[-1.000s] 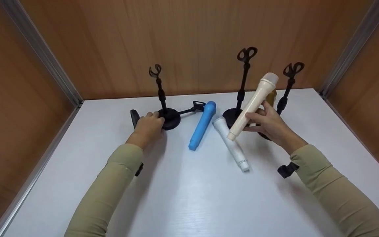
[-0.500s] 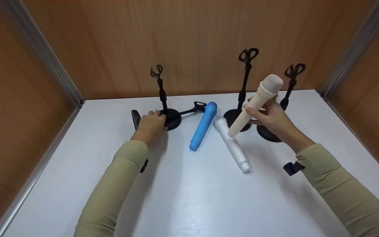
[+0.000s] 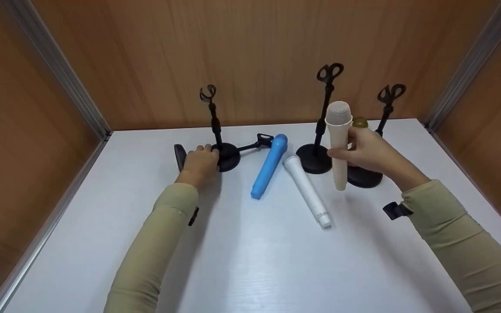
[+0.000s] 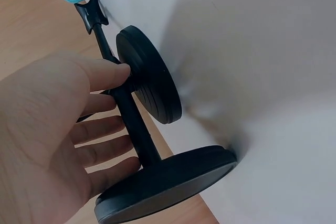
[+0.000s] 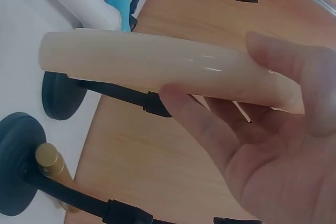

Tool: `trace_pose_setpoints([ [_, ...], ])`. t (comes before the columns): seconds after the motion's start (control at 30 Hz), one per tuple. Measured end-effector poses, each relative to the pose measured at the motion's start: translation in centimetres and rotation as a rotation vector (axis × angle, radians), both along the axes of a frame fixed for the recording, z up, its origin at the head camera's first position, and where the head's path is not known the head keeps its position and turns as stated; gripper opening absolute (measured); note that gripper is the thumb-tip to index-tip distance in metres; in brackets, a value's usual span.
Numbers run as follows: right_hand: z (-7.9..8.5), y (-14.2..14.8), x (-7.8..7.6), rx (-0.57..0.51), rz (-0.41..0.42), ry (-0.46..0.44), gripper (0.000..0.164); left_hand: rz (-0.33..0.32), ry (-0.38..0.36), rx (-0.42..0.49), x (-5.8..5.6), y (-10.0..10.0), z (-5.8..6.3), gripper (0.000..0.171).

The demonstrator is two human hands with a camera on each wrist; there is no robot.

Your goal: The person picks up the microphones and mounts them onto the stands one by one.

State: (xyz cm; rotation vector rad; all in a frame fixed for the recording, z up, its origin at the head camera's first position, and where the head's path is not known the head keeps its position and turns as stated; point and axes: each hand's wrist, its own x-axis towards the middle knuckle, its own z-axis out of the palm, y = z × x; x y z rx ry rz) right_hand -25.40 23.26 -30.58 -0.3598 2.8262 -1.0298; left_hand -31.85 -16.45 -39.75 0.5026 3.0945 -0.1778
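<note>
My right hand (image 3: pixel 365 150) grips a cream microphone (image 3: pixel 339 130) by its body, nearly upright with the mesh head up. My left hand (image 3: pixel 200 165) holds a black microphone stand (image 4: pixel 137 129) that lies tipped on its side. In the left wrist view the thumb and fingers are at its pole, close to the round base. That stand's clip (image 3: pixel 265 140) lies by the head of a blue microphone (image 3: pixel 269 167) on the table. A white microphone (image 3: pixel 308 191) lies between the blue one and my right hand.
Three black stands stand upright: a left stand (image 3: pixel 215 126), a taller middle stand (image 3: pixel 321 117) and a right stand (image 3: pixel 387 108). A gold microphone (image 3: pixel 360 122) is partly hidden behind my right hand. Wooden panels (image 3: pixel 259 61) enclose the white table (image 3: pixel 250 261).
The cream microphone has turned from a slant to nearly upright as my right hand moved slightly right. My left hand stays at the tipped stand, almost still.
</note>
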Motion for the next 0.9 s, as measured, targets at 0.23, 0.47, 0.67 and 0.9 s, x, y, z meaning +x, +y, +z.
trace_pose_setpoints([
  [0.23, -0.6, -0.1, -0.4, -0.039, 0.005, -0.073, 0.067, 0.062, 0.018, 0.011, -0.8, 0.3, -0.4, 0.046],
  [0.47, -1.8, -0.3, -0.6, -0.075, 0.025, -0.108, 0.065, 0.082, 0.054, -0.020, -1.2, 1.1, -0.9, 0.039],
  [0.67, -2.2, -0.1, -0.5, -0.084, 0.023, -0.129, 0.067, 0.065, 0.096, -0.072, -1.5, 0.8, -1.5, 0.037],
  [0.9, -2.7, 0.0, -0.7, -0.112, 0.022, -0.161, 0.070, 0.020, 0.065, -0.102, -1.3, 0.7, -1.3, 0.036],
])
